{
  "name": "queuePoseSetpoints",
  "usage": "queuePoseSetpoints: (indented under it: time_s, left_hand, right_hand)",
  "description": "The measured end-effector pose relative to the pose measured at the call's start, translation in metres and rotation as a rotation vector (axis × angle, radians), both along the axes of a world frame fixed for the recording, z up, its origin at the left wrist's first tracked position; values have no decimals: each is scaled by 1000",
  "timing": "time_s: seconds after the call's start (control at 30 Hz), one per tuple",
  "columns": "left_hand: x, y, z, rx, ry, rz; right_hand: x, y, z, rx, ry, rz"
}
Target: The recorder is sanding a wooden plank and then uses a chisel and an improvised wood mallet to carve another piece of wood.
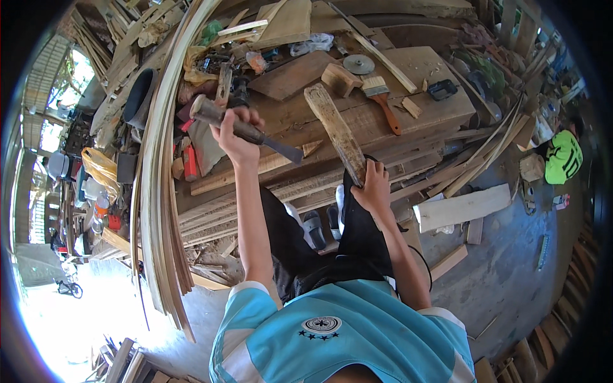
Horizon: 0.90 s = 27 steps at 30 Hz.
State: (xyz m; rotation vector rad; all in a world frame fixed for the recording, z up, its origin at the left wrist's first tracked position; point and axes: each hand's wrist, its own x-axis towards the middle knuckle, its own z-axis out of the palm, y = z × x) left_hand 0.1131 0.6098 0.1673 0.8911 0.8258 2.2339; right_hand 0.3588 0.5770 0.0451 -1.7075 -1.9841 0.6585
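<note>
My left hand (235, 134) is closed round a chisel (203, 113) with a thick, worn wooden handle, its flat metal blade angled down to the right over the plank bench (426, 67). My right hand (371, 188) grips the lower end of a rough, worn wooden stick (330, 127), which slants up and left across the bench. Just beyond the stick sit a small wood block (340, 78), a paintbrush (383, 105) with an orange handle and a metal disc (358, 64). A long batten (244, 176) lies on the near part of the bench, below the chisel.
Long thin strips (159, 242) stand close on my left. Clutter fills the back of the bench, with a dark plastic item (442, 90) at right. A pale board (461, 207) and offcuts are low at right, near a person in a neon shirt (562, 156). Sandals (314, 230) are below.
</note>
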Motion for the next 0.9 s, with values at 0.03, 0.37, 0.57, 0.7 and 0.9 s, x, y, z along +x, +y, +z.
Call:
queuePoseSetpoints:
  time_s: [0.03,0.37,0.57,0.7,0.9]
  left_hand:
    - [-1,-4,-1,18,-47,-37]
    - [-3,1,-16,-26,-224,231]
    - [-5,0,-30,-36,-185,262]
    - [-5,-1,-32,-40,-154,247]
    - [-4,-4,-26,-22,-185,254]
  right_hand:
    - [0,0,0,-17,-2,1]
    - [0,0,2,-1,-9,-10]
    - [0,0,-1,11,-1,-3]
    - [0,0,-2,14,7,-7]
    - [0,0,-1,1,10,-14]
